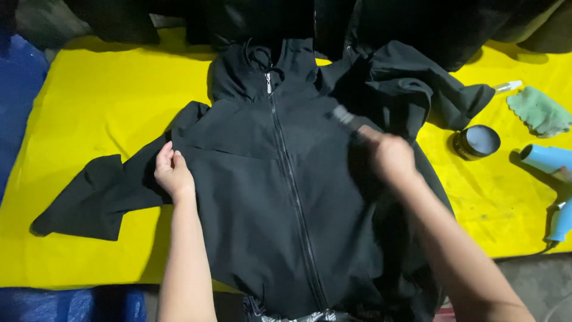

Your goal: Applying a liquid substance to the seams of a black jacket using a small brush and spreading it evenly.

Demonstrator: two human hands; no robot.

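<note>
A black jacket [262, 197] lies zipped on a yellow cloth [89, 101].

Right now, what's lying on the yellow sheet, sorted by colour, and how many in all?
Black: 2, the jacket and the round tin
Green: 1, the cloth
Light blue: 1, the hair dryer
Clear or white: 1, the small bottle
Grey: 1, the blurred tool in the right hand
Total: 6

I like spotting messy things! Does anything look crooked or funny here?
Yes: the black jacket lies unevenly. One sleeve stretches flat across the yellow cloth, while the other sleeve is bunched and folded beside the hood.
</note>
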